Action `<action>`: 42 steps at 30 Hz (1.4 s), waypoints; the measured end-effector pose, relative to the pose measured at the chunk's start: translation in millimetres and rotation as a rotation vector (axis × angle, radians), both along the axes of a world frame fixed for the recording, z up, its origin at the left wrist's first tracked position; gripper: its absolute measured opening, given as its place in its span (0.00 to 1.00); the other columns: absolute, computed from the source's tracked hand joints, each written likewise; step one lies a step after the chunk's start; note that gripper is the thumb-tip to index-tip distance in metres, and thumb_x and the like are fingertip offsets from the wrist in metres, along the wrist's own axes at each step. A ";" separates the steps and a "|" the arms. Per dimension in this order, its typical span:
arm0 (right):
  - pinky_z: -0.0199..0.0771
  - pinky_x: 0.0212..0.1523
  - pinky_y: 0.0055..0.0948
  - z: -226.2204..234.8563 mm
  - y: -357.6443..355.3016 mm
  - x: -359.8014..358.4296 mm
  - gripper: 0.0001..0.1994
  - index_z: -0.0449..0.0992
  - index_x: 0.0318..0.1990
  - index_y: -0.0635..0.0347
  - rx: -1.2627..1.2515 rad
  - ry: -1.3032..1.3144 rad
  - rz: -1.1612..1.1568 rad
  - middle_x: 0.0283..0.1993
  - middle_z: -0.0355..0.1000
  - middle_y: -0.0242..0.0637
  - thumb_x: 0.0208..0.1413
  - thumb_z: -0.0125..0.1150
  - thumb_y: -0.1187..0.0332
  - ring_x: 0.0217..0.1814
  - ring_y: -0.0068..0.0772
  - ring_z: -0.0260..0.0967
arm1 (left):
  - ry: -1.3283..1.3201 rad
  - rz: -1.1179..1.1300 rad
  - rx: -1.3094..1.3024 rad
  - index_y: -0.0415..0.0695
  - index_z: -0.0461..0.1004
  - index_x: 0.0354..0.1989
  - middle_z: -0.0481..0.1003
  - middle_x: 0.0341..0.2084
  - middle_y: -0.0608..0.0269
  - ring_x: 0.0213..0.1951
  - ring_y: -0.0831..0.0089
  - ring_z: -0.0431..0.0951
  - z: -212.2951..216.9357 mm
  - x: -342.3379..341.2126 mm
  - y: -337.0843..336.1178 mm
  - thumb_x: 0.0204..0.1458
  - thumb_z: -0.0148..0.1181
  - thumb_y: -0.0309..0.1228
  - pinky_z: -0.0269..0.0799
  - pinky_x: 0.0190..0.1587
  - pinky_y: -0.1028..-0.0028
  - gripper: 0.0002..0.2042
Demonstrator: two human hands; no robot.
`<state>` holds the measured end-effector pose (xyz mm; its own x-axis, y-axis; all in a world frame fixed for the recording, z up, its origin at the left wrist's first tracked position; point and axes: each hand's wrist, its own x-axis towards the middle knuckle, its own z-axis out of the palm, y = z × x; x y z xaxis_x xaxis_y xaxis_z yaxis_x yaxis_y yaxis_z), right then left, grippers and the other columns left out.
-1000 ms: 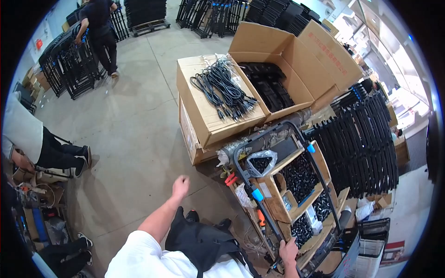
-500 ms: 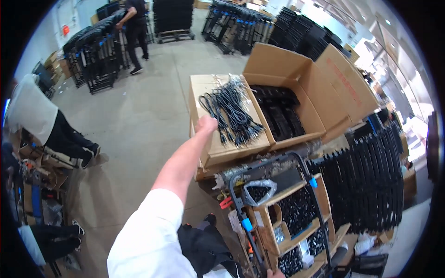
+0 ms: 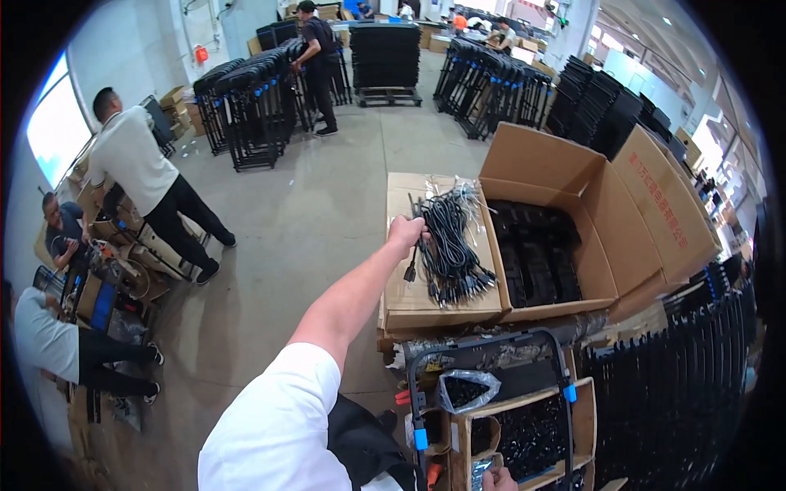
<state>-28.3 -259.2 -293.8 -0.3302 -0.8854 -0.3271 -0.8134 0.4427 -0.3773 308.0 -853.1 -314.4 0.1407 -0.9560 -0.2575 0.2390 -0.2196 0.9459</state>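
My left hand (image 3: 407, 233) is closed around a black power cable (image 3: 411, 268), whose plug end hangs below the fingers. It is just above a closed cardboard box (image 3: 405, 299), at the left edge of a pile of coiled black cables (image 3: 450, 237) with pale ties. At the bottom edge, my right hand (image 3: 499, 480) shows only in part, its fingers curled by a compartment with silvery contents; what it holds is hidden. Beside it, a wooden parts tray (image 3: 584, 417) holds small black parts (image 3: 524, 438). A black tubular frame (image 3: 491, 341) with blue clips (image 3: 421, 439) stretches across the tray.
An open carton (image 3: 594, 286) with black moulded parts adjoins the cable box. Black frames are stacked (image 3: 671, 385) at right. Co-workers stand at left (image 3: 143, 164) and far back (image 3: 319, 65), near rows of folded frames (image 3: 258, 106). Concrete floor (image 3: 319, 196) lies between.
The view has swung left and up, so the boxes sit further right and lower. My left hand has drawn a cable to the pile's edge, its plug now dangling.
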 end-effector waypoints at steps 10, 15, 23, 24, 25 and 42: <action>0.77 0.48 0.51 26.2 -92.6 33.2 0.17 0.80 0.56 0.55 0.094 -0.192 0.072 0.46 0.81 0.53 0.70 0.57 0.54 0.48 0.59 0.78 | 0.011 -0.069 -0.570 0.37 0.60 0.59 0.74 0.38 0.59 0.35 0.73 0.77 99.7 -24.2 63.6 0.55 0.57 0.20 0.76 0.40 0.72 0.23; 0.77 0.50 0.48 30.4 -142.1 69.6 0.17 0.81 0.55 0.57 -0.065 -0.267 0.174 0.49 0.81 0.54 0.70 0.58 0.55 0.51 0.58 0.78 | 0.153 -0.395 -0.165 0.37 0.61 0.66 0.71 0.24 0.68 0.19 0.78 0.71 79.7 29.9 122.1 0.66 0.54 0.33 0.67 0.21 0.75 0.23; 0.78 0.46 0.43 49.2 -194.5 165.9 0.22 0.79 0.55 0.69 -0.140 -0.909 -0.207 0.46 0.82 0.44 0.72 0.57 0.55 0.46 0.43 0.78 | 0.108 -0.516 -0.196 0.40 0.73 0.48 0.71 0.22 0.71 0.26 0.81 0.71 24.4 98.7 298.3 0.73 0.50 0.42 0.68 0.32 0.76 0.16; 0.78 0.43 0.44 57.1 -197.4 188.7 0.20 0.79 0.56 0.68 -0.248 -0.969 -0.180 0.45 0.81 0.45 0.73 0.56 0.57 0.42 0.45 0.77 | 0.088 -0.577 -0.197 0.42 0.72 0.45 0.71 0.23 0.72 0.26 0.82 0.70 42.1 112.1 320.0 0.73 0.50 0.43 0.68 0.32 0.76 0.15; 0.80 0.41 0.43 29.7 -207.2 182.7 0.21 0.76 0.56 0.67 -0.231 -1.105 -0.179 0.43 0.81 0.48 0.73 0.54 0.54 0.42 0.45 0.80 | -0.009 -0.675 -0.147 0.43 0.71 0.43 0.71 0.23 0.71 0.26 0.83 0.69 61.9 122.6 337.1 0.73 0.50 0.44 0.67 0.31 0.76 0.16; 0.80 0.50 0.38 35.8 -285.4 424.6 0.16 0.78 0.45 0.65 -0.424 -1.342 0.094 0.37 0.81 0.40 0.76 0.52 0.59 0.43 0.36 0.81 | 0.052 -0.774 0.055 0.44 0.74 0.40 0.73 0.25 0.66 0.28 0.75 0.75 -11.1 289.1 381.6 0.74 0.42 0.53 0.73 0.34 0.70 0.24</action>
